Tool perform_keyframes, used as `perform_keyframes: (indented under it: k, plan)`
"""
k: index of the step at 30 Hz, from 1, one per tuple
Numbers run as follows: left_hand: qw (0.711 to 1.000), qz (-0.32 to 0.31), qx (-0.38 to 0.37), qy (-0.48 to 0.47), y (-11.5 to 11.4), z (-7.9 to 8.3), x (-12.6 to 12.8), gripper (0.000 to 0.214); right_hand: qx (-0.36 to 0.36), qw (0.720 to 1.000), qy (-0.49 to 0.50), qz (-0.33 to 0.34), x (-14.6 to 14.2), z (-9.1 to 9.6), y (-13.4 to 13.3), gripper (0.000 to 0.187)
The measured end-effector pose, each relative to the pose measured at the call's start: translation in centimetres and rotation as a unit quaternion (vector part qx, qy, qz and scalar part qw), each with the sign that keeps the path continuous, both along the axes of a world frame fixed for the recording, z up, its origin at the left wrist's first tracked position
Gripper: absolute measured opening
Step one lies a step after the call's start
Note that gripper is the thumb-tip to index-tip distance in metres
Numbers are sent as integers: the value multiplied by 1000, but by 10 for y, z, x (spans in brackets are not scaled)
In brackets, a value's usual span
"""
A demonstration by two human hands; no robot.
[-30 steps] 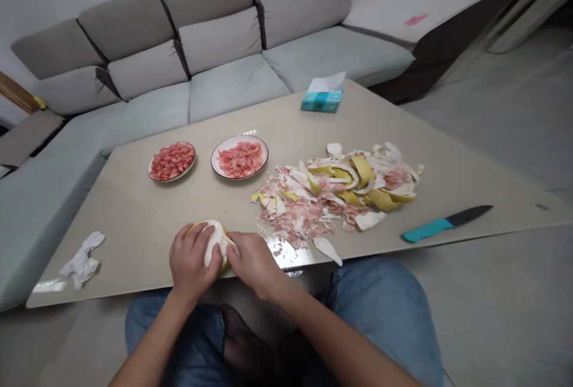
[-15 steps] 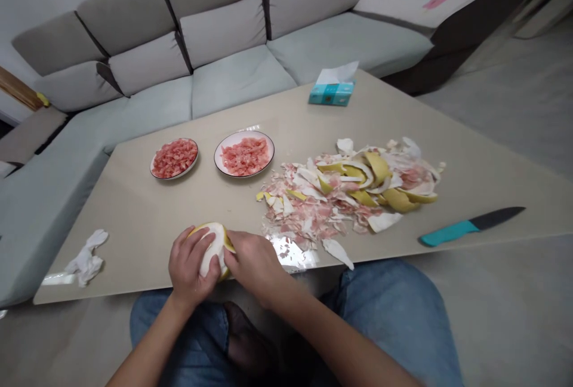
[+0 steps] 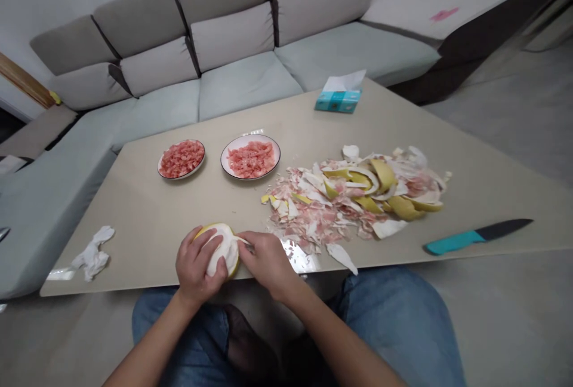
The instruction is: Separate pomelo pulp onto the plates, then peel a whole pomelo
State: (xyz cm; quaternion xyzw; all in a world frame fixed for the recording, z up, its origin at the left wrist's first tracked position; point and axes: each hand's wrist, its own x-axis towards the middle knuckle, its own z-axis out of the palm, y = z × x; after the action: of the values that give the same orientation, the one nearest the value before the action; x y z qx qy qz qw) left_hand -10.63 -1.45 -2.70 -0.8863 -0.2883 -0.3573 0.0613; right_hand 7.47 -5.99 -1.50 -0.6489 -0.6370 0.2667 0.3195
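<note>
A partly peeled pomelo (image 3: 224, 251), white pith on top with a rim of yellow rind, is held near the table's front edge. My left hand (image 3: 197, 264) wraps round its left side, fingers over the top and thumb at the front. My right hand (image 3: 268, 263) is closed at the fruit's right side, pinching a small white strip of pith (image 3: 242, 239) that still touches the pomelo. To the right lies a heap of yellow peel (image 3: 380, 175), white pith and pink membrane scraps (image 3: 313, 220).
Two plates of pink pomelo flesh, a left one (image 3: 182, 159) and a right one (image 3: 250, 159), stand farther back. A turquoise-handled knife (image 3: 478, 236) lies at the right front edge. A tissue pack (image 3: 339, 100) sits at the back, a crumpled tissue (image 3: 94, 254) at left.
My right hand has drawn slightly away from the pomelo to the right, and a white strip now shows between its fingers and the fruit. My left hand keeps its hold.
</note>
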Motion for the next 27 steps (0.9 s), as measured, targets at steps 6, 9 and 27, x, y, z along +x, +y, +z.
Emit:
perform_keyframes:
  k: [6, 9, 27]
  plan:
    - [1000, -8, 11, 1, -6, -2, -2, 40, -46, 990, -127, 45, 0, 23, 1, 24]
    - [1000, -4, 5, 3, -6, -3, -2, 42, -50, 985, -158, 45, -6, 23, 4, 26]
    - [999, -33, -3, 25, -11, 7, 3, 46, -20, 994, -94, 48, 3, 7, 11, 22]
